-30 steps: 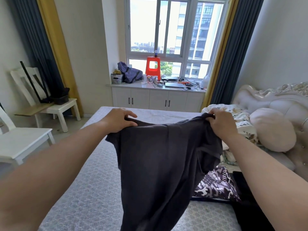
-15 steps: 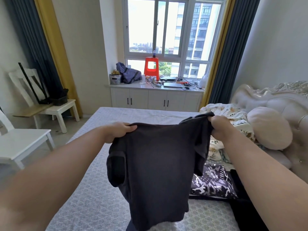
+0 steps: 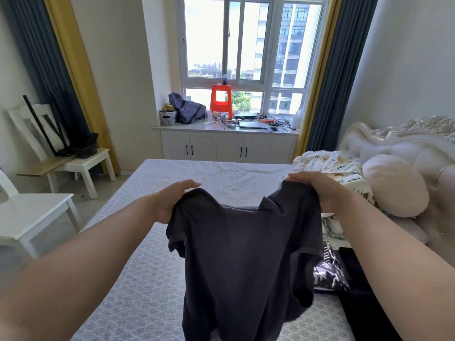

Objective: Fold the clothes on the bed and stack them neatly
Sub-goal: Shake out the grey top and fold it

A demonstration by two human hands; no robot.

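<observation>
A dark grey short-sleeved shirt (image 3: 246, 262) hangs in the air above the bed (image 3: 138, 286), held up by its two shoulders. My left hand (image 3: 170, 203) grips the left shoulder and my right hand (image 3: 320, 190) grips the right shoulder by the collar. The shirt's front faces me and its hem drops out of view below. To the right, under my right forearm, lie a black-and-white patterned garment (image 3: 327, 274) and a black garment (image 3: 357, 286) on the bed.
A floral quilt (image 3: 332, 166) and a round pink pillow (image 3: 396, 185) lie against the padded headboard (image 3: 418, 148) at the right. White chairs (image 3: 32, 215) stand left of the bed. A cluttered white window cabinet (image 3: 226, 143) is beyond the bed's far edge.
Both hands have spread the shirt wider and lowered it a little. The shirt now hangs flat, both sleeves showing, and the collar sags between my hands.
</observation>
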